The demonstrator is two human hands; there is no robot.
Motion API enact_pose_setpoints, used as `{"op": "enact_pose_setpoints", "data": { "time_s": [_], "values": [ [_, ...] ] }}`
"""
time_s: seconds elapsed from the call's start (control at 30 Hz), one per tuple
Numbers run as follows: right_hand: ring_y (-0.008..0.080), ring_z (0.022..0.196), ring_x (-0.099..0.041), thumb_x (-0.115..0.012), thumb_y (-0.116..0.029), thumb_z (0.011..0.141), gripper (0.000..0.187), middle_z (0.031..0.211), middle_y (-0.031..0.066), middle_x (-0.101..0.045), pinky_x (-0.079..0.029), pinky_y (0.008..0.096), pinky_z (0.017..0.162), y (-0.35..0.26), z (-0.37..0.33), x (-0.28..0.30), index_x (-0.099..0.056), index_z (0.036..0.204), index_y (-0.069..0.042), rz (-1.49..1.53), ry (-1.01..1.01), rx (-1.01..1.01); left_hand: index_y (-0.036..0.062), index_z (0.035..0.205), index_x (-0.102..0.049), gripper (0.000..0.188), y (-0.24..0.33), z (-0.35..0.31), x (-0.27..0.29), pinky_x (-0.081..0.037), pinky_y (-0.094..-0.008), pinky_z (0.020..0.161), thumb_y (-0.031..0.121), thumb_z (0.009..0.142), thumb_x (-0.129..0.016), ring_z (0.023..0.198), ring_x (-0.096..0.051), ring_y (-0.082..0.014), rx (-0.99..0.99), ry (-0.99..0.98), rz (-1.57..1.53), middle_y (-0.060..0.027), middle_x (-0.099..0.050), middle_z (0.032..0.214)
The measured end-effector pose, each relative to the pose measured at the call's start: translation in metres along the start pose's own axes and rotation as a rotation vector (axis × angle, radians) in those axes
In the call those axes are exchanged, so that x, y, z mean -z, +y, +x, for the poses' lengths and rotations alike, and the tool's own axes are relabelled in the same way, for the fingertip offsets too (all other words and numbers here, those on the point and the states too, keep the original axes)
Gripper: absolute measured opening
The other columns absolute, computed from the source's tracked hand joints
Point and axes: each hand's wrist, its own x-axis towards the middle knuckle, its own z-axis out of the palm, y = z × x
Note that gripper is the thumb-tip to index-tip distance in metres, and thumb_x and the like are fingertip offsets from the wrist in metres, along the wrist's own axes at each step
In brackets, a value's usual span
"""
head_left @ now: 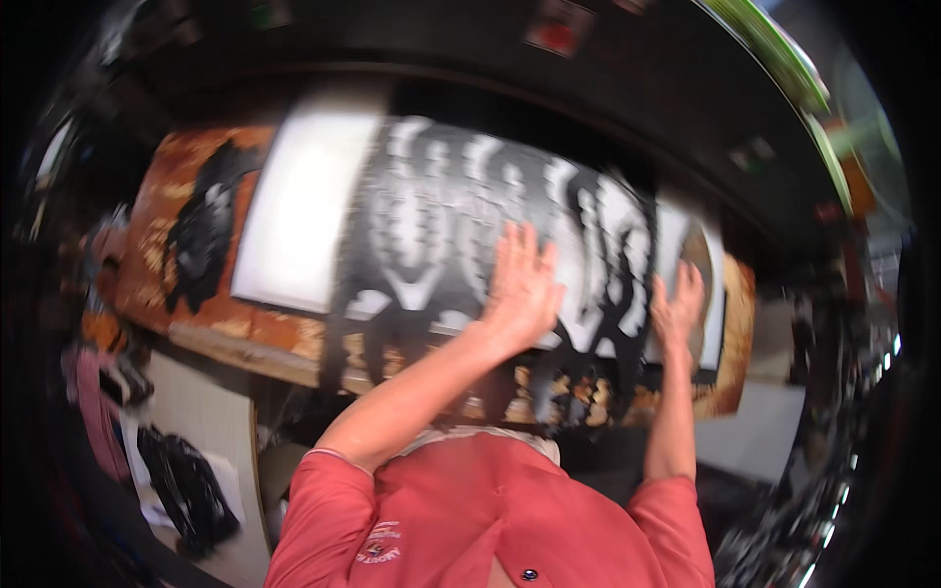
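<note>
"Where's the black sheet?"

"The black sheet (pixel 397 328) lies across the white board (pixel 304 206) on the wooden bench (pixel 265 333), its strips hanging over the near edge. White shows through its curved cut-outs."

"And the hands?"

"The left hand (pixel 524 289) is palm down over the sheet's middle, flat and fingers spread, gripping nothing. The right hand (pixel 676 309) is at the sheet's right edge, fingers apart and slightly bent, over the near part of a brown oval piece (pixel 700 250). With this blur, I can't tell whether it has hold of anything."

"Anything else?"

"A ragged black heap (pixel 206 235) sits on the bench, left of the board. The person wears a red shirt (pixel 461 500)."
</note>
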Motion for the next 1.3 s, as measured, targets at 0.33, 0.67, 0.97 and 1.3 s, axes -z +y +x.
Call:
{"op": "enact_pose_setpoints", "data": {
  "time_s": [0.33,0.67,0.97,1.3],
  "values": [
    [0.0477,0.151,-0.031,-0.076,-0.048,0.089,0.088,0.162,0.0338,-0.035,-0.028,0.0532,0.126,0.026,0.014,0.024,-0.048,0.155,0.002,0.154,-0.075,-0.191,-0.0137,0.148,-0.046,0.059,0.047,0.022,-0.004,-0.023,-0.0610,0.127,0.021,0.102,-0.061,0.150,-0.023,-0.0652,0.035,-0.003,-0.238,-0.0495,-0.031,0.156],
    [0.0495,0.146,-0.038,-0.080,-0.057,0.080,0.105,0.160,0.0308,-0.038,-0.036,0.0547,0.121,0.024,0.035,0.023,-0.041,0.159,0.001,0.126,-0.145,-0.417,-0.0142,0.149,-0.045,0.065,0.017,0.084,-0.022,-0.029,-0.0548,0.126,0.026,0.101,-0.061,0.149,-0.033,-0.0594,0.286,0.120,-0.047,-0.0493,-0.034,0.154],
    [0.0490,0.141,-0.041,-0.080,-0.056,0.079,0.104,0.161,0.0282,-0.037,-0.039,0.0545,0.119,0.022,0.035,0.028,-0.042,0.160,-0.002,0.191,-0.162,-0.421,-0.0058,0.137,-0.062,0.053,-0.039,0.120,-0.001,-0.056,-0.0303,0.067,0.022,0.094,-0.076,0.074,-0.069,-0.0146,0.711,0.234,-0.546,-0.0116,-0.073,0.093],
    [0.0481,0.144,-0.039,-0.081,-0.053,0.076,0.102,0.162,0.0283,-0.037,-0.038,0.0540,0.120,0.026,0.038,0.029,-0.044,0.159,-0.005,0.197,-0.155,-0.394,-0.0081,0.108,-0.068,0.027,-0.001,-0.003,0.040,-0.056,-0.0400,0.069,0.015,0.095,-0.072,0.076,-0.072,-0.0309,0.428,0.028,-0.326,-0.0210,-0.071,0.080]
  ]
}}
